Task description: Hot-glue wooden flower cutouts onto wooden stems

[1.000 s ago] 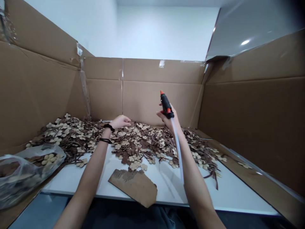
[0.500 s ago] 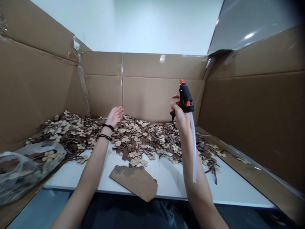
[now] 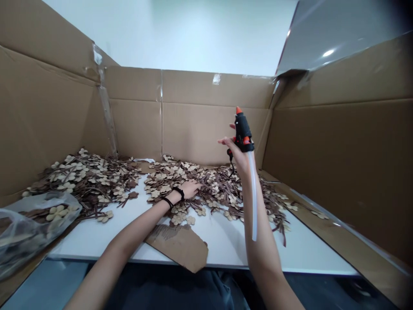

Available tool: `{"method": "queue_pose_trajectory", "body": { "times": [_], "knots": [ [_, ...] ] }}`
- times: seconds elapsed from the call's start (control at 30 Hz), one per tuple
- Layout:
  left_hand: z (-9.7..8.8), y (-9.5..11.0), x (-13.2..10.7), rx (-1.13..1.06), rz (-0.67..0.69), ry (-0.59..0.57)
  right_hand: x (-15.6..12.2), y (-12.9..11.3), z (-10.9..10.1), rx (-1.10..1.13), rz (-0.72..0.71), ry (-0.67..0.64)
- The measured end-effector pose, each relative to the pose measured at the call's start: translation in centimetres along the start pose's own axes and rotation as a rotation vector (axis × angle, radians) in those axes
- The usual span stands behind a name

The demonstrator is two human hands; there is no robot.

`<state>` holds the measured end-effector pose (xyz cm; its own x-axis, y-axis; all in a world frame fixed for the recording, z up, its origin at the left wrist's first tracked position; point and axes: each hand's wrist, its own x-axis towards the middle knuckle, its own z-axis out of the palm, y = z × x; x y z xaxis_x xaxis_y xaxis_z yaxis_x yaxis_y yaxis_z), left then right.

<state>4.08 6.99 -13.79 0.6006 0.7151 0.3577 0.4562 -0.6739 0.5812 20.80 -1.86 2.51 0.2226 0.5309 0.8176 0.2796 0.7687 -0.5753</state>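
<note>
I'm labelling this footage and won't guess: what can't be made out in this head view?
Head view:
Left hand: whether it holds anything; blurred among brown and cream flower-shaped pieces.
Black and orange glue gun: partly hidden behind the right hand.
Thin black cord: far end, lost among the pieces.
Translucent plastic bag: left side, cut off by the left edge.

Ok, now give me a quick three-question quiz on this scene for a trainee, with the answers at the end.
1. Which hand holds the glue gun?
2. True or false: the left hand is down at the flowers.
3. Where is the bag?
a) left of the cardboard scrap
b) right of the cardboard scrap
c) on top of the cardboard scrap

Key:
1. The right hand.
2. True.
3. a
</note>
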Motion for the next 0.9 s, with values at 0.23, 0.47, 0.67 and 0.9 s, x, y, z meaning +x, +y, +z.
{"method": "queue_pose_trajectory", "body": {
  "times": [0.23, 0.47, 0.67, 0.9],
  "knots": [
    [0.3, -0.1, 0.3, -0.011, 0.001, 0.12, 0.0, 0.1, 0.2, 0.03, 0.04, -0.04],
    [-5.9, 1.6, 1.5, -0.307, -0.054, 0.346, -0.1, -0.3, 0.6, -0.043, 0.066, -0.158],
    [-9.4, 6.1, 0.1, -0.866, -0.089, 0.365, -0.9, 0.0, 2.3, -0.133, 0.028, -0.329],
    [-9.8, 9.2, -1.0, -1.102, -0.019, 0.356, -2.3, 0.2, 5.1, -0.069, -0.071, -0.415]
  ]
}}
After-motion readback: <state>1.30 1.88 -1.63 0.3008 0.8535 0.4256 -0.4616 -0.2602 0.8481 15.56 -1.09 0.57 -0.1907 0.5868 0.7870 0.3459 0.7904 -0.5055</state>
